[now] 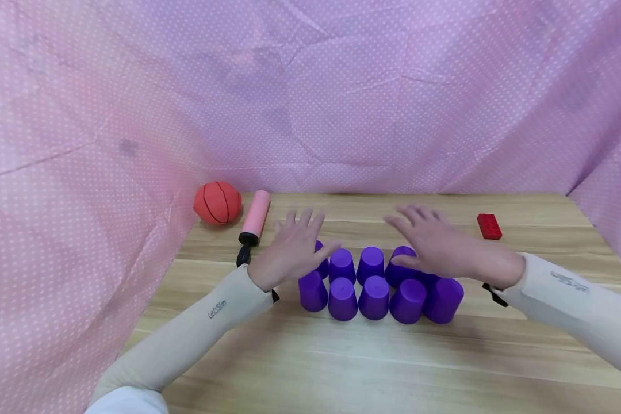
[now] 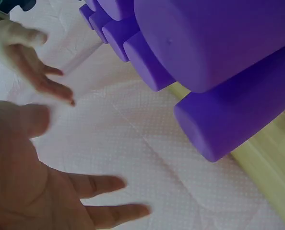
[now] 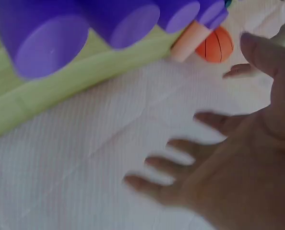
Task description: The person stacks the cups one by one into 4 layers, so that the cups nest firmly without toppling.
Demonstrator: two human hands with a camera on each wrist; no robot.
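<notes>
Two rows of upside-down purple cups [image 1: 343, 300] stand on the wooden table. Over the left end of the rows is my left hand [image 1: 294, 253], fingers spread and holding nothing; it hides part of the cups there. My right hand [image 1: 442, 244] is above the right end, also with spread fingers and nothing in it, covering part of the back row. In the left wrist view, the cups [image 2: 219, 120] lie apart from the left palm [image 2: 17, 167]. The right wrist view likewise shows a gap between the right hand [image 3: 229, 158] and the cups [image 3: 51, 48].
A red basketball [image 1: 218, 203] sits at the table's back left, beside a pink hand pump [image 1: 256, 214] with a black end. Toward the back right lies a red toy brick [image 1: 489, 226]. Pink dotted cloth [image 1: 341, 115] hangs behind the wooden table [image 1: 341, 368].
</notes>
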